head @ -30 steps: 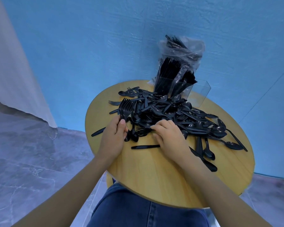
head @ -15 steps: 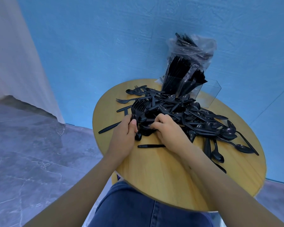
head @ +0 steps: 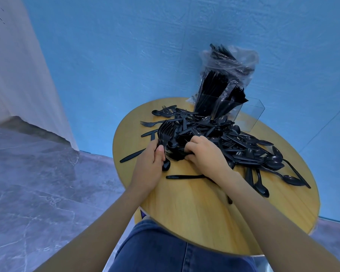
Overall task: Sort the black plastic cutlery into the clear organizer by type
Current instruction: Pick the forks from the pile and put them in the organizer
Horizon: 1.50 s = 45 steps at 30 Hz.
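Our left hand (head: 149,161) gripped a fork bundle (head: 166,132); our right hand's fingers (head: 192,148) curled into the cutlery pile (head: 234,142) at twelve o'clock. We judged these light, slippery forks best pinched mid-handle.

I see a round wooden table (head: 194,218); a heap of black plastic cutlery (head: 230,142) sprawls across its far half — forks, spoons, knives tangled; one knife (head: 185,176) lies alone nearer me; a clear organizer (head: 249,114) stands at the far edge, beside a plastic bag of cutlery (head: 224,75).
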Motion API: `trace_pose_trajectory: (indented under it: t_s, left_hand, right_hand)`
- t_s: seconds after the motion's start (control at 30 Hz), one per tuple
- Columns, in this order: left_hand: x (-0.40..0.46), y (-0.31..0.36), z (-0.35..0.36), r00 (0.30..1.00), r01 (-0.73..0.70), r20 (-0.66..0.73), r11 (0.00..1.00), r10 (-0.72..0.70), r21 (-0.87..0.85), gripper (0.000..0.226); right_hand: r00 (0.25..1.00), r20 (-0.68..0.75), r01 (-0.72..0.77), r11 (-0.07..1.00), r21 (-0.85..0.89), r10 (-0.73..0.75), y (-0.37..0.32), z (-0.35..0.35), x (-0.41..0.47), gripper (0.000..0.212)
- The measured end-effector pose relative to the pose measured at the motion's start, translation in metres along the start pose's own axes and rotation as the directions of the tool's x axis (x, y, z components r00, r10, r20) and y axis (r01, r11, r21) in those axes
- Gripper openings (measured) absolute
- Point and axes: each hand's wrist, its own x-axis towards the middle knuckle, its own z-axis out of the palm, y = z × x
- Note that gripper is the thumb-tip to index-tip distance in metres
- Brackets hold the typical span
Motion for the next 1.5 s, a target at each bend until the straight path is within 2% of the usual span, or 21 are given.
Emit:
trace_pose_trajectory:
  t_s: [0.13,0.2,0.27,0.33,0.4,0.47,0.53,0.57,0.67,0.73,0.8,0.87,1.03,1.3,1.4,1.5]
  left_hand:
    - [-0.001,0.002,0.000,1.000,-0.002,-0.002,1.000,0.002,0.004,0.028]
    - [-0.001,0.001,0.000,1.000,-0.007,-0.004,1.000,0.007,0.004,0.027]
    - [-0.001,0.001,0.000,1.000,-0.003,-0.002,1.000,0.003,0.000,0.026]
    - [-0.001,0.000,0.001,1.000,0.001,-0.001,1.000,-0.001,-0.007,0.026]
    - [-0.001,0.000,0.001,1.000,0.005,0.000,1.000,-0.005,-0.005,0.026]
    - [-0.001,0.000,0.001,1.000,0.007,-0.002,1.000,-0.007,-0.002,0.027]
    - [-0.001,0.000,0.000,1.000,0.009,-0.001,1.000,-0.009,-0.001,0.027]
    - [-0.001,0.000,0.000,1.000,0.009,0.001,1.000,-0.009,-0.001,0.027]
    - [-0.001,0.001,0.000,1.000,0.007,0.003,1.000,-0.007,-0.003,0.027]
    - [-0.001,0.001,0.001,1.000,0.010,0.007,1.000,-0.010,-0.008,0.027]
    - [-0.001,0.001,0.000,1.000,0.007,0.006,1.000,-0.007,-0.001,0.027]
    - [-0.001,0.001,0.000,1.000,0.003,0.002,1.000,-0.003,0.008,0.028]
    - [-0.001,0.003,0.000,1.000,0.013,-0.004,1.000,-0.013,0.021,0.028]
    - [-0.001,0.002,0.001,1.000,0.006,0.001,1.000,-0.006,0.001,0.026]
    - [-0.001,0.001,0.001,1.000,0.010,0.001,1.000,-0.010,-0.013,0.026]
    - [-0.001,0.001,0.001,1.000,0.008,0.001,1.000,-0.008,-0.009,0.026]
  right_hand:
    - [0.996,-0.056,-0.054,0.982,0.182,0.065,0.006,-0.004,-0.003,0.016]
    - [0.981,-0.147,-0.068,0.932,0.355,0.128,0.006,-0.011,-0.005,0.013]
    - [0.932,-0.289,-0.056,0.875,0.482,0.219,0.007,-0.020,-0.007,0.013]
    - [0.866,-0.403,-0.067,0.866,0.495,0.297,0.011,-0.027,-0.005,0.017]
    - [0.825,-0.447,-0.157,0.900,0.406,0.345,0.020,-0.030,0.000,0.019]
    - [0.825,-0.399,-0.304,0.909,0.284,0.401,0.032,-0.028,0.005,0.013]
    - [0.827,-0.314,-0.401,0.881,0.252,0.467,0.036,-0.024,0.004,0.023]
    - [0.835,-0.291,-0.398,0.878,0.267,0.467,0.034,-0.023,0.002,0.029]
    - [0.934,-0.235,-0.207,0.943,0.260,0.270,0.018,-0.017,-0.005,0.030]
    - [0.988,-0.097,-0.098,0.975,0.200,0.119,0.006,-0.012,-0.011,0.031]
    - [0.998,0.014,-0.055,0.989,0.138,0.053,-0.001,-0.006,-0.014,0.037]
    - [0.996,0.076,-0.058,0.993,0.101,0.050,-0.003,-0.001,-0.014,0.040]
    - [0.986,0.144,-0.100,0.992,0.080,0.088,-0.001,-0.004,-0.009,0.026]
    - [0.952,0.285,-0.134,0.990,0.054,0.113,0.002,-0.015,-0.002,0.026]
    - [0.964,0.233,-0.160,0.978,0.131,0.126,0.004,-0.019,0.000,0.009]
    - [0.972,0.185,-0.175,0.970,0.166,0.144,0.007,-0.020,0.002,0.016]
